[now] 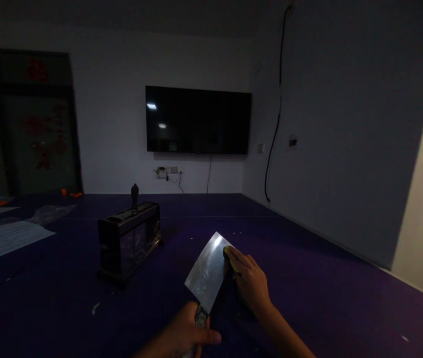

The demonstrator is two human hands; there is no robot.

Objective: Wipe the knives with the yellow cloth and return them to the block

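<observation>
A cleaver (207, 271) with a broad, shiny steel blade is held over the table, its blade pointing up and away from me. My left hand (185, 330) is wrapped around its dark, patterned handle. On the right edge of the blade, my right hand (251, 278) presses a small yellow and dark pad (230, 253), fingers closed over it; whether it is a sponge or a cloth I cannot tell. To the left stands a black knife block (129, 241) with clear side panels and one black handle sticking up from its top.
The dark blue-purple tabletop (301, 298) reaches to the walls, with small white scraps on it. At left lie a printed paper sheet (10, 238) and clear plastic wrapping (52, 214). A television (198, 120) hangs on the far wall; a black cable (279, 109) runs down the right wall.
</observation>
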